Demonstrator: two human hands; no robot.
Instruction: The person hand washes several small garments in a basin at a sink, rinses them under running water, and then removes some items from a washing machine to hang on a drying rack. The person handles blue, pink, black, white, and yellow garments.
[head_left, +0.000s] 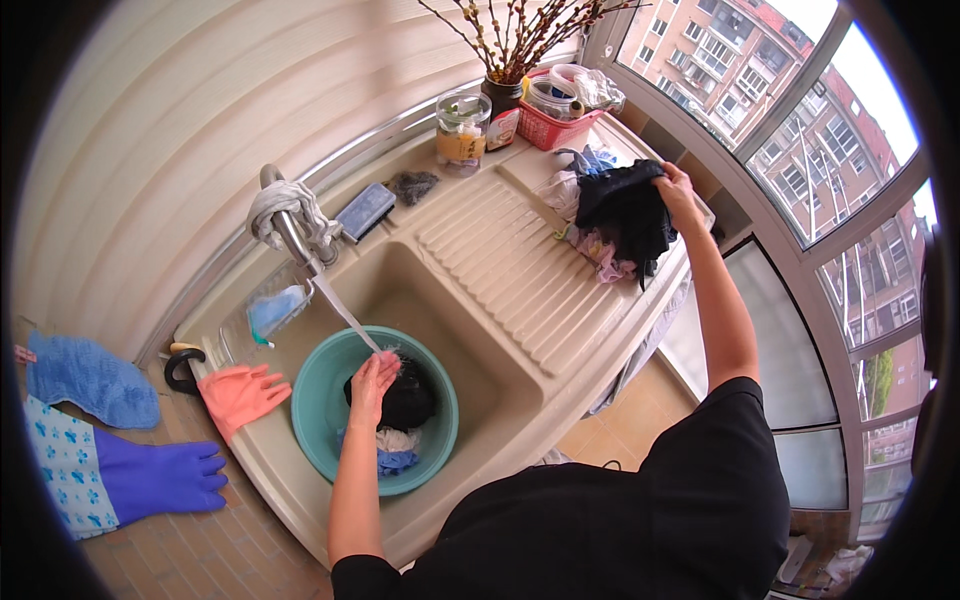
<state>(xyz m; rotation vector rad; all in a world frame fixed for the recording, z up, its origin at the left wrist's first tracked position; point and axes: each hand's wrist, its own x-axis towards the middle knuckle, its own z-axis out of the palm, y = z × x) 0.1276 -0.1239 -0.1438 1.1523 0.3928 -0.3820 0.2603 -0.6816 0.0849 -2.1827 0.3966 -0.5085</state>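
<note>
Water runs from the metal faucet (296, 240) onto my left hand (373, 379), which is held palm up over a teal plastic basin (301, 390) with nothing in it. Inside the basin lie a black cloth (409, 397) and blue and white cloths (397, 451). My right hand (677, 191) grips the edge of a black garment (621, 214) at the far right of the ribbed washboard (517, 277). Pink cloth (598, 251) and white and blue cloths (562, 193) lie beside and partly under that garment.
A scrub brush (366, 213), a dark scouring pad (414, 186), a clear plastic jar (462, 139) and a red basket (553, 129) line the back ledge. At left are a coral rubber glove (241, 395), a purple rubber glove (161, 476) and a blue cloth (94, 381).
</note>
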